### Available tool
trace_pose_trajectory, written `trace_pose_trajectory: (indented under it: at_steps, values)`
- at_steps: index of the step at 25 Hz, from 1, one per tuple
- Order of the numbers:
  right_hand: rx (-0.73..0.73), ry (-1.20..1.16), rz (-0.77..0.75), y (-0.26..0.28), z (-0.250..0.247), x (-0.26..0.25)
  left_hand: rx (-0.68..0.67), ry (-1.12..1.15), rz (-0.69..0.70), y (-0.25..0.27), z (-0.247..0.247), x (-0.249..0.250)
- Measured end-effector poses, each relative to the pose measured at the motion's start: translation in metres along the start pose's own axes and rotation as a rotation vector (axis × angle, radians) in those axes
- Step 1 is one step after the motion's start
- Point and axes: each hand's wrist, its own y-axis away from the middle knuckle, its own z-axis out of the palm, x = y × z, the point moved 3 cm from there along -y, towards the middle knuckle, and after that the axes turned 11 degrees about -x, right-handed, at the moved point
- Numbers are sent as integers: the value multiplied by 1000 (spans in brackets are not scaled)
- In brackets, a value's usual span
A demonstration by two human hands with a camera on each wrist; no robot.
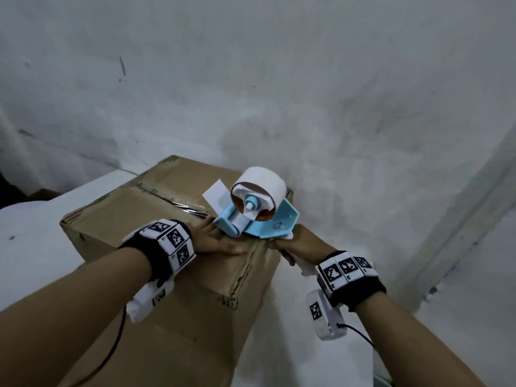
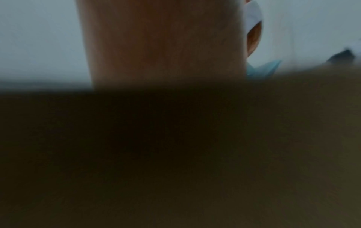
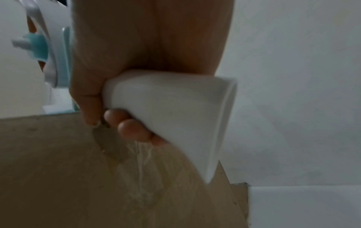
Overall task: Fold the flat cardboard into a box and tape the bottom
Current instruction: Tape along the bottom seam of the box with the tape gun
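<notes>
On the white desk [image 1: 33, 247] stands the brown corrugated cardboard box [image 1: 178, 275], its closed flaps facing up, with a strip of clear glossy tape [image 1: 187, 209] lying along the middle seam. Flat on that top face, near the edge closest to the right hand, rests the left hand [image 1: 220, 241]; its grip is spread, fingers straight and pressing the cardboard, holding nothing. Just beside those fingertips sits the nose of the light blue and white plastic tape dispenser [image 1: 257, 216], which carries a wide white roll of tape [image 1: 262, 182]. Its white handle [image 3: 171, 111] is wrapped by the right hand [image 1: 296, 244], grip curled tight around it, fingertips [image 3: 129, 128] tucked under the handle and close against the box's side wall. A loose white tab [image 1: 216, 192] sticks out beyond the roll, over the box top. From the left wrist, the view is mostly dark and blurred, showing only the hand and a sliver of the dispenser
</notes>
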Motion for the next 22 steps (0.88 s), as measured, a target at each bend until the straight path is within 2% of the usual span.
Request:
trace_pose_trajectory:
  at_steps: [3, 5, 9, 13, 22]
  values:
    - [-34, 55, 6, -3, -7, 0, -21, -70, -37, -8, 6, -5]
    - [-38, 12, -2, -4, -11, 1, -8, -86, -50, -12, 6, -8]
    - [-48, -2, -14, -7, -14, 5, 104, -125, -111, -14, 5, 0]
    - [-20, -194, -14, -6, -21, 7, 260, 76, 53, -22, 7, 18]
    - [-52, -188, 12, 9, -28, 16, 165, 72, -62, -24, 21, 33]
